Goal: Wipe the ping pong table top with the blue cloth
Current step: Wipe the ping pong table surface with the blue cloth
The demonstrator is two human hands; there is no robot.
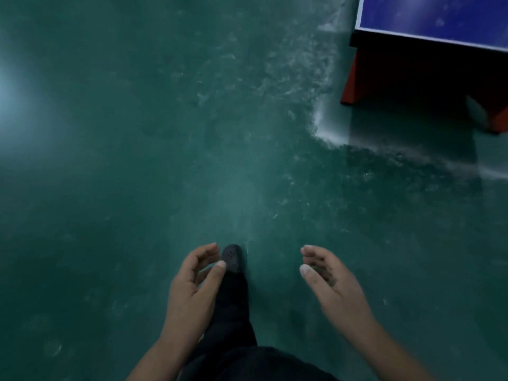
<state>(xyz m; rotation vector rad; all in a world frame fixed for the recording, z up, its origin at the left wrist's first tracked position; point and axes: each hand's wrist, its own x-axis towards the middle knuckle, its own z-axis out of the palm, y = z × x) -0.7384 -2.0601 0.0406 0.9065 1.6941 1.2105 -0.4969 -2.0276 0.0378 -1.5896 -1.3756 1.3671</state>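
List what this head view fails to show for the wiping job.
- Blue cloth: not in view; left hand and right hand hold nothing.
- Table top: only one corner shows; top and right edges cut off the rest.
- Table leg: underside lost in shadow.
- Shoe: partly behind the left hand.

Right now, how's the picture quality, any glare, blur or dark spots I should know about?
Head view: dim overall, with a soft glare patch on the green floor at the left edge; a bright streak reflects off the blue table top; deep shadow lies under the table; the floor looks soft and slightly smeared; wide-angle bending shows at the edges; the left hand and right hand are fairly sharp.
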